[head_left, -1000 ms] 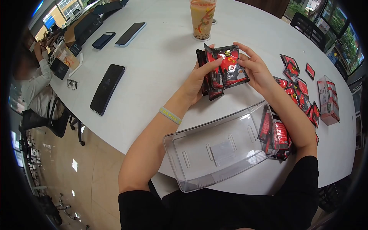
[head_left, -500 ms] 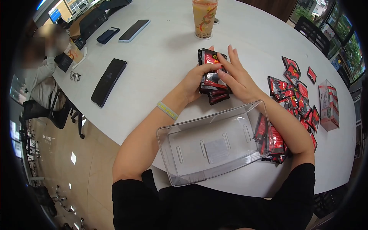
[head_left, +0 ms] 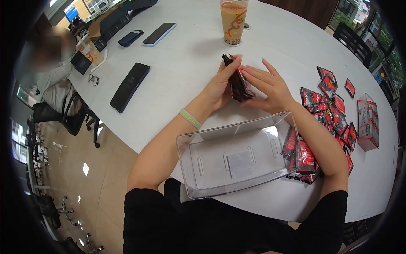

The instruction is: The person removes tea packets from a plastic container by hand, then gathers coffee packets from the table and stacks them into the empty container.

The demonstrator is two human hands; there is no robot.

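Note:
My left hand (head_left: 220, 86) grips a stack of red-and-black sachets (head_left: 239, 88), now standing on edge over the table, with the thumb on its upper side. Against the right side of the stack rests my right hand (head_left: 272, 89), its fingers stretched out and the thumb lower down. Between my forearms lies a clear plastic box (head_left: 215, 147) with nothing but a pale label visible at its bottom. Loose sachets (head_left: 334, 116) are heaped beyond my right forearm, and more sachets (head_left: 308, 158) lie by the box's right end, partly seen through its wall.
A clear box packed with sachets (head_left: 368, 127) stands at the far right. A milk tea cup (head_left: 233, 23) is at the back. Phones, one black (head_left: 130, 86) and one pale-edged (head_left: 159, 34), lie on the left. Another person (head_left: 57, 82) sits past the left edge near glasses (head_left: 94, 79).
The stack has turned from showing its printed face to standing on edge. My right hand has shifted from over its face to its right side. The view has moved slightly.

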